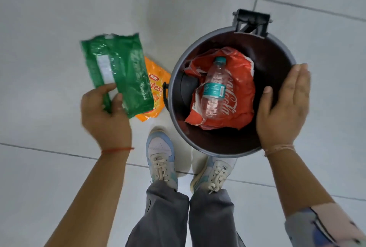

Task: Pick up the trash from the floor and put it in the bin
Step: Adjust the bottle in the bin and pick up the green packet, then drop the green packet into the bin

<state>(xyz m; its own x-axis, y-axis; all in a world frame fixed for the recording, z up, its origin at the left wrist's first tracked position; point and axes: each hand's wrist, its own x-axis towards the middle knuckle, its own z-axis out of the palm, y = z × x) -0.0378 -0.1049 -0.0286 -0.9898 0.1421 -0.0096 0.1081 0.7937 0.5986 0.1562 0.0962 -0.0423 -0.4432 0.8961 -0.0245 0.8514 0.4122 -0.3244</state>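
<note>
A green wrapper is pinched between the thumb and fingers of the left hand and held above the tiled floor, to the left of the bin. The right hand is laid flat and unclenched on the bin's right rim, its thumb inside the rim and nothing gripped in it. An orange snack packet is seen lying on the floor, partly hidden under the green wrapper and just beside the bin's left wall. Inside the round grey bin, a clear plastic bottle with a teal cap and label is seen resting on a crumpled red bag. The lid hinge is visible at the bin's far edge. Two pale sneakers are planted on the floor below the bin, and thin thread bands are worn on both wrists.
</note>
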